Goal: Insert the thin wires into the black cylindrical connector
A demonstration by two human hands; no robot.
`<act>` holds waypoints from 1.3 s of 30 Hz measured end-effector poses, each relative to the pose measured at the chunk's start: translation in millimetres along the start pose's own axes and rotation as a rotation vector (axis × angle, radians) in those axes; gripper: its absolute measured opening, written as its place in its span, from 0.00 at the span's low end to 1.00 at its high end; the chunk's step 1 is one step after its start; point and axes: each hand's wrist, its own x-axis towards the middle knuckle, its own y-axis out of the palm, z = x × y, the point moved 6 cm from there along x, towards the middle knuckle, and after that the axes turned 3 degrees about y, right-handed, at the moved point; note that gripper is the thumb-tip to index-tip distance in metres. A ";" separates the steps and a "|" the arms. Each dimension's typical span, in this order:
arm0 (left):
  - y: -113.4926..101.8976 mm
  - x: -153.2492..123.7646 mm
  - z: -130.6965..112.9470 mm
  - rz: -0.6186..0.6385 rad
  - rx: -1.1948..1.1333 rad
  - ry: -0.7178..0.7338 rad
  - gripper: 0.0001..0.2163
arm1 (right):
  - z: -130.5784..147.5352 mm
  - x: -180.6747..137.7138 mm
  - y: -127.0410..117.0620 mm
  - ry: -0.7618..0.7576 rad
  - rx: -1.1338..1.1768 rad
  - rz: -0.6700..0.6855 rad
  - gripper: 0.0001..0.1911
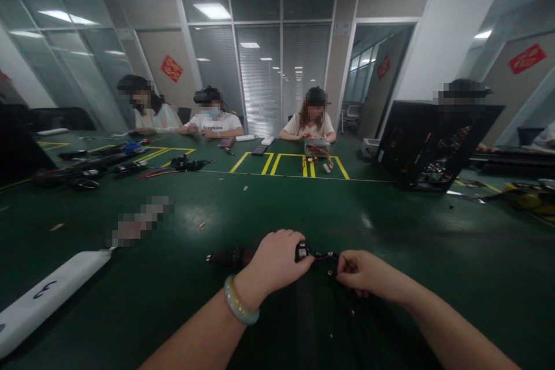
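Observation:
A dark, elongated bundle that looks like black cable point(228, 256) lies across the green table in front of me, with a small metallic end at its left. My left hand point(280, 260) wraps over its middle from above, and a bracelet sits on that wrist. Out of the bundle's right side runs a thin black cable point(323, 256). The curled fingers of my right hand point(358, 272) pinch this cable at its right end. What lies under both palms is hidden. A strip of dark cable trails down the table between my forearms, too dim to make out well.
A long white device point(52, 295) with a handwritten mark lies at left. Black cable bundles point(130, 167) lie beyond it. A black computer case point(433, 144) stands at far right. Across the table a person point(310, 118) handles a metal power supply point(318, 148); other people sit nearby.

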 end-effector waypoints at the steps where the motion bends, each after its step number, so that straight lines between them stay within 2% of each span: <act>1: -0.3 -0.2 4.2 0.039 -0.020 0.006 0.15 | 0.6 -0.3 -0.7 -0.004 -0.006 0.001 0.06; 3: -0.2 -0.2 9.7 0.112 -0.068 0.015 0.15 | 2.1 -0.9 -1.9 -0.010 -0.004 0.004 0.06; 5: -1.1 0.3 10.4 0.134 -0.098 0.015 0.17 | 3.1 -1.5 -1.5 -0.006 0.016 0.020 0.06; 10: -5.0 2.7 -2.6 0.021 0.027 0.010 0.19 | 4.6 -0.6 7.4 -0.039 0.144 0.101 0.08; 15: -0.6 5.7 -11.4 -0.010 0.152 0.036 0.19 | 1.2 3.7 8.6 -0.044 0.209 0.060 0.11; 21: -6.6 1.0 -21.3 -0.054 0.094 0.091 0.22 | 3.1 2.9 5.5 -0.032 0.250 0.101 0.13; 23: -6.9 -1.4 -29.2 -0.062 0.091 0.128 0.20 | 5.2 -0.1 5.1 -0.017 0.246 0.119 0.14; 28: 7.0 -1.6 -40.8 0.004 0.038 0.150 0.08 | 6.3 -2.5 4.3 0.015 0.238 0.102 0.15; 31: 19.3 1.0 -40.6 0.071 0.047 0.104 0.06 | 4.2 0.1 5.5 0.017 0.274 0.107 0.17; 35: 26.1 3.3 -39.8 0.072 0.070 0.058 0.04 | 3.4 1.5 5.3 0.010 0.273 0.089 0.17; 39: 27.3 3.0 -42.2 0.083 0.084 0.088 0.05 | 4.2 -0.5 3.4 -0.010 0.168 0.035 0.13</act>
